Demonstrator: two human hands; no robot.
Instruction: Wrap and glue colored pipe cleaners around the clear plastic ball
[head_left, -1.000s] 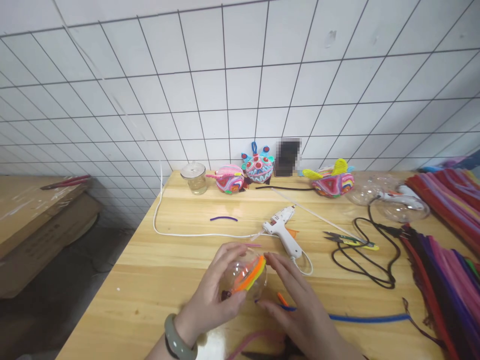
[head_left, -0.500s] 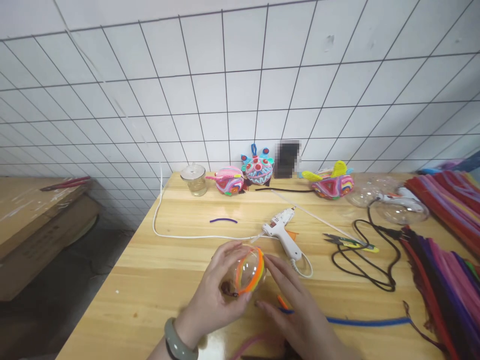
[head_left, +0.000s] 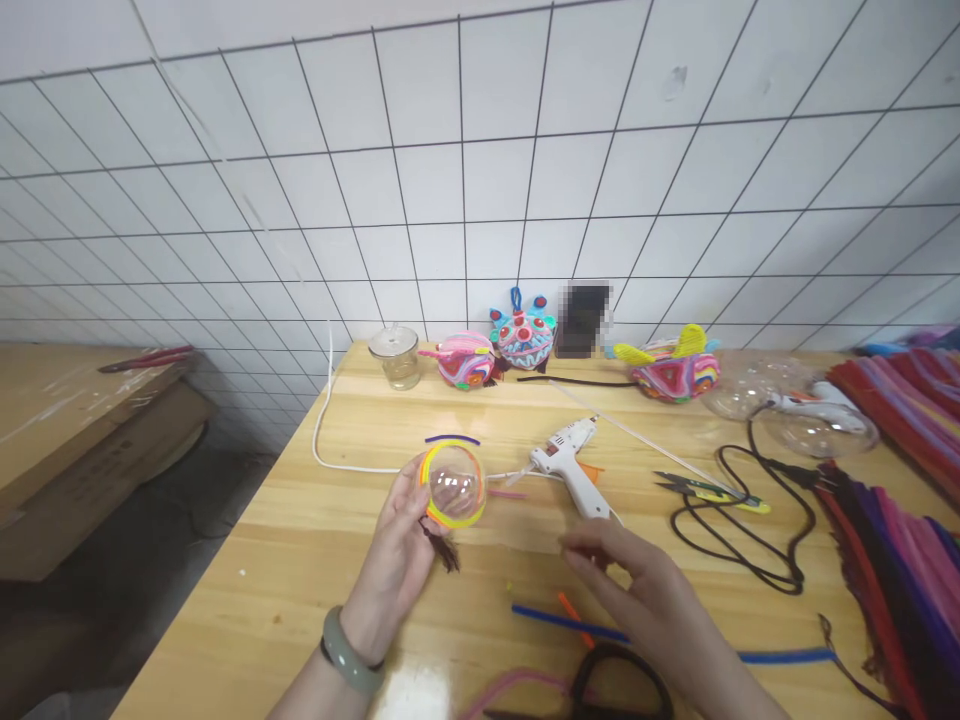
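Note:
My left hand (head_left: 401, 560) is closed around a clear plastic ball (head_left: 457, 485), ringed with yellow and orange pipe cleaner (head_left: 430, 468). A dark tassel (head_left: 444, 550) hangs below the ball. My right hand (head_left: 645, 590) hovers over the table, fingers loosely curled with a gap between thumb and forefinger and nothing in them. Just beyond its fingertips lies a white hot glue gun (head_left: 574, 465), nozzle pointing away. Under and beside the right hand are a blue pipe cleaner (head_left: 555, 617), a short orange piece (head_left: 574, 615) and black-handled scissors (head_left: 622, 685), partly out of frame.
Along the tiled wall stand a lidded glass cup (head_left: 397, 360), several colourful fish-like ornaments (head_left: 525, 340) and a pixelated dark panel (head_left: 585, 320). To the right lie snips (head_left: 712, 490), a black cord (head_left: 750, 560), clear balls (head_left: 814, 430) and pipe cleaner bundles (head_left: 892, 580).
My left hand has carried the ball away to the left and forward. My right hand has let go of the ball and moved right, near the glue gun's handle.

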